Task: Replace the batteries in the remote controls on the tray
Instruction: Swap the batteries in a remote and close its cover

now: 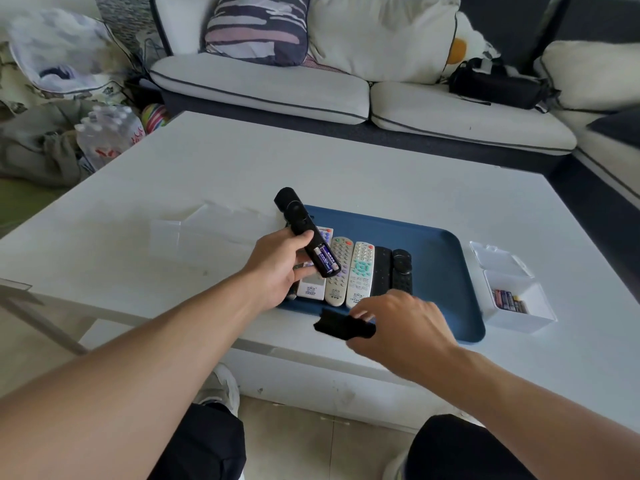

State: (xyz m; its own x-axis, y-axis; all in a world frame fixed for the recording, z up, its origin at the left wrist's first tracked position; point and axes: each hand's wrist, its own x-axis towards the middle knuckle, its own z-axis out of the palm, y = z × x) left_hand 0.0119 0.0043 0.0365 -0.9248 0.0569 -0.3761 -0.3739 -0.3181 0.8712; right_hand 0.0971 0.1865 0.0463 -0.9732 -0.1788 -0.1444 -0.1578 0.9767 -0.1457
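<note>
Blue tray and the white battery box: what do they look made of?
Blue tray: likely moulded plastic, matte; even colour, rounded raised rim, no glare. White battery box: looks like translucent plastic, semi-gloss; thin walls, its hinged lid lets light through. Neither can be confirmed from the look alone.

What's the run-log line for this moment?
left hand: holds black remote, batteries showing | right hand: holds battery cover | blue tray: five remotes

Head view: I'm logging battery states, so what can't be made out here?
- Black remote in the left hand: battery polarity marks too small to read.
- Cover in the right hand: motion-blurred, partly under the fingers.
- Leftmost remotes on the tray: hidden behind the left hand.
- Batteries in the white box: count too small to tell.
</note>
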